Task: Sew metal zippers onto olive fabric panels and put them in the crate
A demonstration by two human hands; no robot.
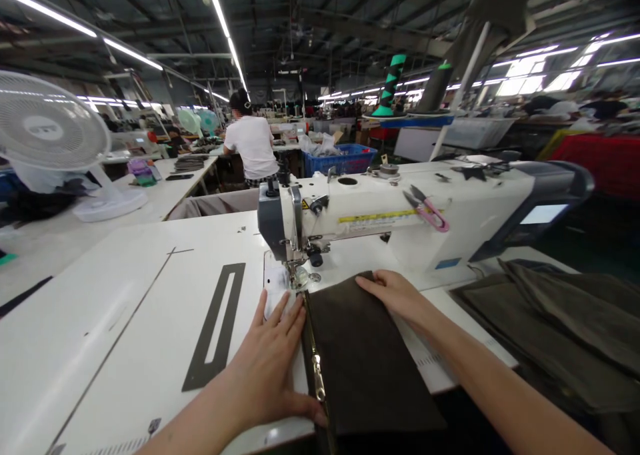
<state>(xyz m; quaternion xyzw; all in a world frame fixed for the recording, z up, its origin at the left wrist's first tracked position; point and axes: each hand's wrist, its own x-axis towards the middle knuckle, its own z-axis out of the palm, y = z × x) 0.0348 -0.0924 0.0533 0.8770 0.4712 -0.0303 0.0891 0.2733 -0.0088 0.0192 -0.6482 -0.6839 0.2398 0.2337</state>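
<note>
A dark brown fabric panel (365, 355) lies on the white machine table, with a brass zipper (315, 358) along its left edge. The zipper's upper end is just in front of the needle area of a sewing machine (300, 262). My left hand (273, 355) rests flat with fingers spread, fingertips beside the zipper's top and thumb on its lower part. At the panel's upper right corner, my right hand (395, 295) pinches the fabric edge; some of its fingers are hidden. Left of my left hand lies a dark rectangular frame-shaped piece (215, 328) with a long slot.
Pink-handled thread snips (427, 208) rest on the machine arm. Dark fabric pieces (560, 328) are piled at the right. A white fan (55, 128) stands on the left table. Beyond the machine are a person in a white shirt (250, 145) and a blue crate (345, 160).
</note>
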